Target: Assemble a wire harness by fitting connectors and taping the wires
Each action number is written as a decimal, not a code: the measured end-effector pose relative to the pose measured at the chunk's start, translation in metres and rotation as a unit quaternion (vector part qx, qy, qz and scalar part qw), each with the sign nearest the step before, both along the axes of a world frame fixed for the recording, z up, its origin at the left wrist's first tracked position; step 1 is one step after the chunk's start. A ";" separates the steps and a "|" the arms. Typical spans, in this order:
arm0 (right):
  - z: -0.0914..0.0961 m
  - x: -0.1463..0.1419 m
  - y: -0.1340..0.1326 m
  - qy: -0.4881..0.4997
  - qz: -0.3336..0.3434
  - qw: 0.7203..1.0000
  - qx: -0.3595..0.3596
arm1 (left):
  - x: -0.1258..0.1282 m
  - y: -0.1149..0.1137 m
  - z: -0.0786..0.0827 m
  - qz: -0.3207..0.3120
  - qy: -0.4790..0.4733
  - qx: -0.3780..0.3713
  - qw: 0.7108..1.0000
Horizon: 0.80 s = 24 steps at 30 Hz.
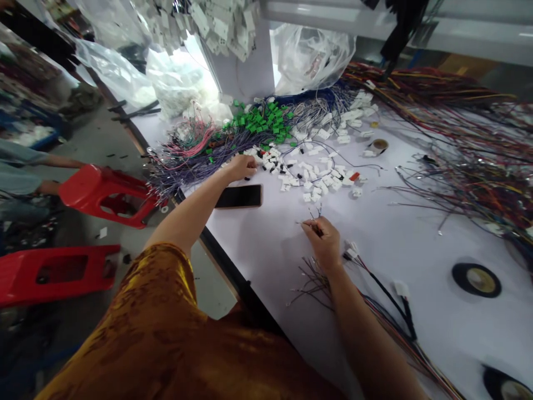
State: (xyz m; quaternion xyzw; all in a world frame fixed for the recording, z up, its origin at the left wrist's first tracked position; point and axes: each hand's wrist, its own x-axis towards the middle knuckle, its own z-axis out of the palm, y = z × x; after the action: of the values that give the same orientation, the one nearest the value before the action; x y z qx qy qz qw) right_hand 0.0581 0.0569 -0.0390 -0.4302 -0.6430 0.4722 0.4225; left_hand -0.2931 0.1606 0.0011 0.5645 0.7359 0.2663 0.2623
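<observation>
My right hand (322, 241) pinches a few thin wire ends (314, 219) between thumb and fingers above the white work table (266, 244). Just right of it lie white connectors on black and coloured wires (352, 253). A loose bunch of thin wires (312, 283) spreads below that hand. My left hand (241, 168) rests curled at the edge of a heap of small white connectors (312, 178), beside a bundle of purple-blue wires (187, 164). Its fingers hide whatever lies beneath them. Green connectors (262, 122) sit in a cluster behind.
A black smartphone (239, 196) lies on the table near the edge. Long multicoloured wire bundles (449, 128) cover the right side, and tape rolls (476, 280) lie there. Plastic bags (312, 58) stand behind. Left of the table are red plastic stools (106, 194) and a co-worker's arm (54, 162).
</observation>
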 end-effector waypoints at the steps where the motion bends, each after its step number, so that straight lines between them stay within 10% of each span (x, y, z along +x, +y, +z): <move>1: 0.000 0.000 0.000 0.003 0.000 1.000 -0.002 | 0.002 -0.001 0.002 0.006 -0.006 0.002 1.000; 5: 0.002 0.000 0.000 0.014 -0.010 1.000 -0.012 | 0.031 -0.022 0.017 0.043 -0.209 0.040 0.976; 9: 0.002 0.000 0.000 0.039 -0.025 0.998 -0.044 | 0.091 -0.063 0.020 0.090 -0.528 -0.026 0.844; 14: 0.005 0.001 0.000 0.054 -0.047 0.995 -0.064 | 0.153 -0.099 0.000 0.140 -0.623 -0.117 0.761; 24: 0.006 0.002 -0.001 0.048 -0.029 0.997 -0.047 | 0.186 -0.119 -0.022 0.093 -0.588 -0.092 0.798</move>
State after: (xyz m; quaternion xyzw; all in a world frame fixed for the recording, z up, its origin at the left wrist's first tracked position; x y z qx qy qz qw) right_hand 0.0604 0.0556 -0.0328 -0.4448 -0.5864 0.5099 0.4453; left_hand -0.1073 0.0418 -0.0210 0.2018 0.5102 0.5007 0.6696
